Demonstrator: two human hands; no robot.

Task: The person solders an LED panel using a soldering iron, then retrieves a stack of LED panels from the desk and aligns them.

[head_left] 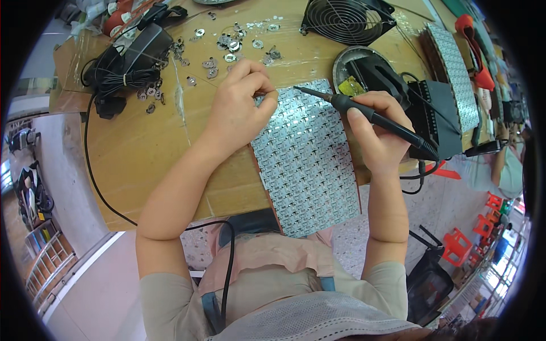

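Observation:
A black soldering iron (369,115) is in my right hand (382,128), gripped like a pen, its tip pointing left over the far end of a panel of small circuit boards (310,170). That silvery panel lies lengthwise, its near end sticking out past the table edge above my lap. At the panel's far left corner is my left hand (244,105), thumb and fingertips pinched together; whatever is between them is too small to make out. Beyond the left hand, several small round metal parts (230,44) are scattered over the table (136,176).
A black fan (348,21) stands at the back. Right of the panel are a round metal dish (343,67) and a black box (435,116). Further right sits a stack of similar panels (455,74). Black adapters with bundled cable (128,77) lie at the far left.

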